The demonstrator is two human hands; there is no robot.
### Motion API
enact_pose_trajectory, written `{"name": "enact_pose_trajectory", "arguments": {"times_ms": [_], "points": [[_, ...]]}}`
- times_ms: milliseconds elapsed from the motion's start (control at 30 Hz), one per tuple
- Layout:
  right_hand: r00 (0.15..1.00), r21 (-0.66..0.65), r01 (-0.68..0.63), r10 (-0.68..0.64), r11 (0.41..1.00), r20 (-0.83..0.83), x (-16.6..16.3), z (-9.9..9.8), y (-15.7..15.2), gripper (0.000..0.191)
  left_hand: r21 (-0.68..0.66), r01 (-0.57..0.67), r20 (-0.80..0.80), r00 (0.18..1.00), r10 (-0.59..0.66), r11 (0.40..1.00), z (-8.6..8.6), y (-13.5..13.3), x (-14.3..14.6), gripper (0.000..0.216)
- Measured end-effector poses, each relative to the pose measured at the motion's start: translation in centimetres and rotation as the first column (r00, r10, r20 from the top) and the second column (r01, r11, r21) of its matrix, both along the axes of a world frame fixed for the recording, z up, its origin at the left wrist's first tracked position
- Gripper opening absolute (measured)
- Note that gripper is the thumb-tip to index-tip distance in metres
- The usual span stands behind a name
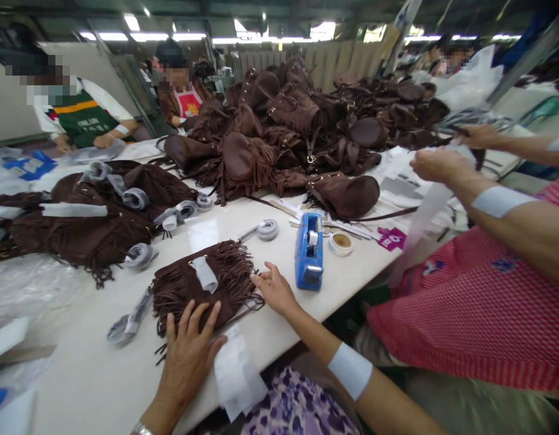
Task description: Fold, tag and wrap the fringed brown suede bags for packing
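Observation:
A small brown suede bag with fringe (202, 284) lies flat on the white table (93, 374) in front of me, a grey strip stuck across its top. My left hand (186, 353) rests flat on the bag's near edge, fingers spread. My right hand (274, 290) touches the fringe at the bag's right side, fingers stretched out and holding nothing. A sheet of white paper (236, 371) lies under the bag's near corner and hangs over the table edge.
A blue tape dispenser (309, 251) stands right of the bag, with a small round tin (340, 243) and grey tape rolls (267, 229) nearby. A big heap of brown bags (297, 127) fills the table's far side. A person in red (479, 302) works at my right; others sit far left.

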State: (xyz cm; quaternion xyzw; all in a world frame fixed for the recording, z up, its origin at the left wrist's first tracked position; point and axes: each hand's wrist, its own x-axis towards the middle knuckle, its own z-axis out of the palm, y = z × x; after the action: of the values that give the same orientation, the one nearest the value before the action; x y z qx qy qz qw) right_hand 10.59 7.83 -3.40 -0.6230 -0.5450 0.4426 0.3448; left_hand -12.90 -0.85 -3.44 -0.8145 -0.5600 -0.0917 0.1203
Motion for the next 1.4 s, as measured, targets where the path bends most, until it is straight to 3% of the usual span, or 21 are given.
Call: {"name": "enact_pose_trajectory", "arguments": {"times_ms": [67, 133, 300, 433, 567, 667, 700, 733, 833, 900, 1033, 1133, 1300, 1400], "points": [[0.998, -0.037, -0.008, 0.010, 0.999, 0.070, -1.1, 0.5, 1.3, 0.078, -0.016, -0.001, -0.002, 1.000, 0.001, 1.000, 0.3, 0.1, 0.2, 0.060], [0.974, 0.031, -0.008, 0.001, 0.999, 0.228, -2.1, 1.1, 2.1, 0.072, -0.030, -0.001, -0.006, 1.000, 0.001, 1.000, 0.6, 0.1, 0.4, 0.061], [0.888, 0.305, -0.151, -0.007, 0.940, 0.460, -3.6, 2.4, 2.0, 0.025, -0.058, 0.024, -0.024, 0.999, -0.025, 0.998, 1.3, 0.1, 0.9, 0.068], [0.806, 0.525, -0.385, -0.001, 0.759, 0.592, -5.5, 2.6, 1.2, 0.018, -0.063, 0.058, -0.042, 0.997, -0.061, 0.996, 0.7, 0.5, 0.3, 0.072], [0.792, 0.585, -0.547, 0.145, 0.599, 0.593, -7.2, 2.6, 0.9, 0.024, -0.047, 0.120, -0.094, 0.988, -0.124, 0.992, -0.4, 0.8, -1.1, 0.061], [0.789, 0.646, -0.609, 0.269, 0.461, 0.552, -6.3, 2.7, 0.5, 0.026, -0.044, 0.130, -0.109, 0.985, -0.134, 0.991, -0.6, 0.8, -1.5, 0.054], [0.803, 0.666, -0.595, 0.284, 0.450, 0.524, -5.5, 2.6, 0.4, 0.032, -0.048, 0.127, -0.116, 0.984, -0.132, 0.991, -0.5, 0.9, -1.4, 0.056], [0.831, 0.677, -0.554, 0.273, 0.483, 0.485, -4.4, 2.5, 0.2, 0.038, -0.054, 0.120, -0.123, 0.984, -0.126, 0.991, -0.3, 0.9, -1.2, 0.059], [0.923, 0.577, -0.321, 0.113, 0.751, 0.367, -0.9, 1.7, -0.2, 0.038, -0.078, 0.076, -0.125, 0.989, -0.085, 0.994, 0.5, 0.8, -0.2, 0.070], [0.926, 0.465, -0.257, 0.078, 0.847, 0.369, 0.9, 0.9, -0.2, 0.035, -0.081, 0.056, -0.115, 0.991, -0.065, 0.995, 1.2, 0.8, 0.6, 0.074], [0.836, 0.427, -0.413, 0.149, 0.804, 0.528, 1.5, -0.5, 0.1, 0.025, -0.054, 0.078, -0.151, 0.985, -0.085, 0.996, 2.1, 0.7, 1.2, 0.078], [0.780, 0.435, -0.416, 0.067, 0.799, 0.622, 0.5, -1.2, 0.3, 0.013, -0.058, 0.137, -0.177, 0.973, -0.145, 0.989, 2.2, 1.1, 0.8, 0.081], [0.745, 0.486, -0.472, 0.038, 0.736, 0.666, -0.1, -1.4, 0.2, 0.017, -0.091, 0.215, -0.194, 0.954, -0.229, 0.972, 2.0, 2.0, 0.6, 0.075], [0.718, 0.453, -0.487, 0.047, 0.747, 0.694, 0.0, -1.1, -0.2, 0.016, -0.089, 0.238, -0.215, 0.943, -0.252, 0.967, 2.6, 2.3, 1.1, 0.078]]}}
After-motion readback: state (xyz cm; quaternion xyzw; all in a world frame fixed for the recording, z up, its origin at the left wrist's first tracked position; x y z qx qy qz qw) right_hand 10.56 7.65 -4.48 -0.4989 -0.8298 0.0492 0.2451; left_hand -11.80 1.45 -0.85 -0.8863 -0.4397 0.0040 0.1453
